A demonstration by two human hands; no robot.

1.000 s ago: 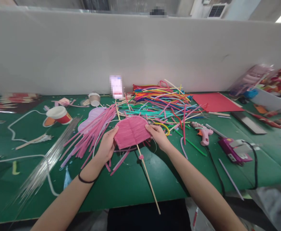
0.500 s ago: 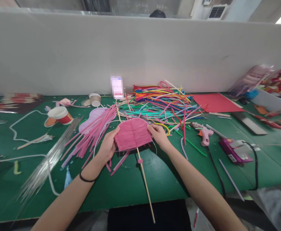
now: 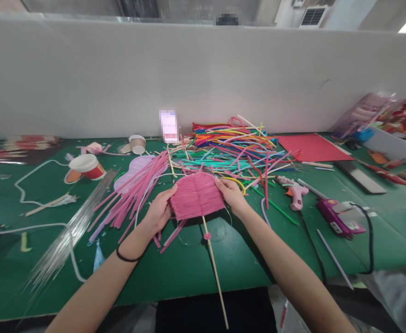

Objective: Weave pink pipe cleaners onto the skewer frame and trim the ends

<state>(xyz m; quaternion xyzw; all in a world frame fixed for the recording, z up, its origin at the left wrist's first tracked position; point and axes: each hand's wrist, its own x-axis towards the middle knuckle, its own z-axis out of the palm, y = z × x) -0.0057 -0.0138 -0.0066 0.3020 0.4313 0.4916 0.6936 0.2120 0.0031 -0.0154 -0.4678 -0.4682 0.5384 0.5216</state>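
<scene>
Between my two hands is a pink fan-shaped panel (image 3: 198,196) made of close-set pink strips, with a crease down its middle. My left hand (image 3: 163,206) pinches its left edge, and my right hand (image 3: 231,193) grips the upper right edge. A thin wooden stick (image 3: 217,282) runs from under the panel toward my lap, with a small pink knot (image 3: 207,236) around it. Thin clear wire loops hang below the panel. Just beyond my right hand lie yellow-handled scissors (image 3: 239,184), partly hidden. Pink pipe cleaners (image 3: 136,199) lie beside my left hand.
A heap of coloured pipe cleaners (image 3: 230,148) lies at the back. To the right are a pink glue gun (image 3: 297,194), a purple power strip (image 3: 340,219) and red sheet (image 3: 314,148). On the left are a paper cup (image 3: 88,166), bundled wires (image 3: 74,231) and a white cable (image 3: 71,249).
Both hands have shifted the panel slightly right and a little toward me, and the stick has moved with it. Both holds stay the same.
</scene>
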